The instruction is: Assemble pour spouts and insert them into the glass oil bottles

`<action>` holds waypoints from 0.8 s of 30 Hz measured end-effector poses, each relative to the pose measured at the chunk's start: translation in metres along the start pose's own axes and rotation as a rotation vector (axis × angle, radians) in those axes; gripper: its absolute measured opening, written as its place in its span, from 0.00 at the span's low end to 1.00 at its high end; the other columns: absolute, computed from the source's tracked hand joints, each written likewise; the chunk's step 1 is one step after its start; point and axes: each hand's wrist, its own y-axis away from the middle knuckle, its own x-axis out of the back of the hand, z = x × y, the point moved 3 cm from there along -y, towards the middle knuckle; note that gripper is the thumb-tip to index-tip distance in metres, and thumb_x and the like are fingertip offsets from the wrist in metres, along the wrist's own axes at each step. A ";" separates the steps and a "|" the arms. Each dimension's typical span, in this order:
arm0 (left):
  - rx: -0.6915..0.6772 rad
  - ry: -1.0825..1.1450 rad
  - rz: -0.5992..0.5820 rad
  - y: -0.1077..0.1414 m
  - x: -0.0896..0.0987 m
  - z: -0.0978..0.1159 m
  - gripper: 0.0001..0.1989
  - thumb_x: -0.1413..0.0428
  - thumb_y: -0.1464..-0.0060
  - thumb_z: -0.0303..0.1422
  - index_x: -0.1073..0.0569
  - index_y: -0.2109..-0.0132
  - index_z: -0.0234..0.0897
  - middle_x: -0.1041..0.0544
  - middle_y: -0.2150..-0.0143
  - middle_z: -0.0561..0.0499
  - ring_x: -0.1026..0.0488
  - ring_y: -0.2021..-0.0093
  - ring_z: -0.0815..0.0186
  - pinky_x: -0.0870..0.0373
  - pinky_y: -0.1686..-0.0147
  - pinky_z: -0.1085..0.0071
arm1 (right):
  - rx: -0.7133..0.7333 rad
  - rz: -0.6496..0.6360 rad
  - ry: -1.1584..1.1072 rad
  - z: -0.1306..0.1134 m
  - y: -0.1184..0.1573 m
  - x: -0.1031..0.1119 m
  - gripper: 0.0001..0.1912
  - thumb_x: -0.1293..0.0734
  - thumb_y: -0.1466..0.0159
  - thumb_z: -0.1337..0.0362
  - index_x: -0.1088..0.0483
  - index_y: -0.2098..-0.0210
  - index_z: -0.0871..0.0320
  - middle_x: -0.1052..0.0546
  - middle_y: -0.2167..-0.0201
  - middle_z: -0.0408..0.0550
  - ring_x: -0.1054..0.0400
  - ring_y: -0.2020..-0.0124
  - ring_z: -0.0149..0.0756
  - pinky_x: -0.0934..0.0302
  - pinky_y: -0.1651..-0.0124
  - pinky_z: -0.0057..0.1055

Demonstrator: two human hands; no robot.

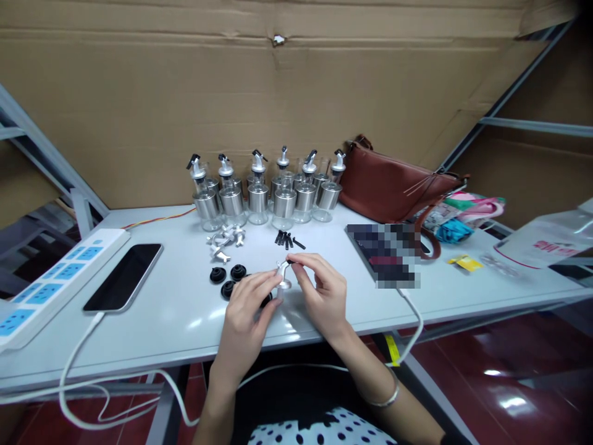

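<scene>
Between my hands, just above the table's front part, is a silver pourer spout (284,283). My left hand (250,301) grips its body from the left. With thumb and forefinger, my right hand (321,293) pinches a small black flap (290,260) at the spout's tip. Beyond my hands lie several loose black flaps (287,240). Silver spout pieces (227,240) are piled to their left. Black ring-shaped stoppers (238,272) lie beside my left hand, some partly hidden by it. Glass bottles with steel sleeves (284,203) stand at the back, several topped with pourers.
A white power strip (60,278) and a charging phone (124,278) are on the left. A brown handbag (393,179), a dark pixelated device (384,256), a yellow packet (467,263) and a plastic bag (546,238) occupy the right. White cables (115,380) hang at the front edge.
</scene>
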 end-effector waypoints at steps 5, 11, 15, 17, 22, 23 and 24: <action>0.072 -0.023 0.003 0.001 0.001 -0.001 0.21 0.44 0.41 0.28 0.35 0.42 0.43 0.25 0.50 0.48 0.28 0.50 0.64 0.31 0.50 0.67 | 0.014 -0.010 -0.021 -0.002 0.001 0.001 0.14 0.36 0.37 0.75 0.24 0.57 0.54 0.22 0.64 0.47 0.27 0.62 0.32 0.31 0.60 0.29; 0.058 -0.040 -0.033 0.001 0.002 0.000 0.18 0.47 0.39 0.28 0.34 0.43 0.43 0.25 0.49 0.47 0.29 0.47 0.62 0.32 0.48 0.64 | -0.016 -0.037 -0.044 -0.001 0.000 0.002 0.14 0.36 0.37 0.73 0.24 0.57 0.52 0.21 0.64 0.47 0.26 0.63 0.34 0.30 0.62 0.32; 0.037 -0.080 -0.013 0.001 0.003 -0.001 0.18 0.48 0.39 0.28 0.34 0.42 0.43 0.24 0.49 0.47 0.27 0.48 0.62 0.34 0.48 0.62 | -0.049 -0.097 -0.067 0.000 -0.001 0.001 0.14 0.38 0.35 0.72 0.24 0.58 0.53 0.21 0.63 0.48 0.27 0.63 0.34 0.30 0.62 0.33; 0.046 -0.104 -0.020 0.002 0.003 -0.002 0.18 0.48 0.39 0.28 0.34 0.42 0.43 0.23 0.49 0.48 0.27 0.48 0.62 0.35 0.47 0.62 | -0.053 -0.126 -0.079 0.001 -0.002 0.001 0.14 0.39 0.34 0.72 0.24 0.58 0.53 0.21 0.63 0.48 0.27 0.63 0.34 0.31 0.61 0.33; 0.050 -0.168 -0.047 0.002 0.002 -0.003 0.18 0.49 0.38 0.28 0.35 0.42 0.43 0.24 0.47 0.47 0.29 0.46 0.62 0.42 0.43 0.60 | -0.104 -0.169 -0.144 0.003 0.000 -0.001 0.10 0.37 0.35 0.69 0.27 0.57 0.55 0.23 0.61 0.49 0.28 0.59 0.34 0.32 0.56 0.34; 0.042 -0.180 -0.058 0.002 0.001 -0.002 0.18 0.50 0.38 0.27 0.35 0.42 0.43 0.25 0.46 0.47 0.29 0.45 0.62 0.43 0.42 0.60 | -0.129 -0.155 -0.156 0.004 0.001 -0.002 0.09 0.36 0.36 0.68 0.28 0.57 0.56 0.24 0.62 0.48 0.28 0.60 0.34 0.32 0.57 0.33; 0.034 -0.192 -0.075 0.002 0.000 -0.002 0.18 0.50 0.38 0.27 0.36 0.42 0.44 0.25 0.46 0.47 0.30 0.44 0.62 0.45 0.42 0.59 | -0.159 -0.135 -0.162 0.005 0.002 -0.003 0.08 0.34 0.37 0.67 0.29 0.58 0.56 0.24 0.64 0.47 0.28 0.63 0.33 0.32 0.58 0.32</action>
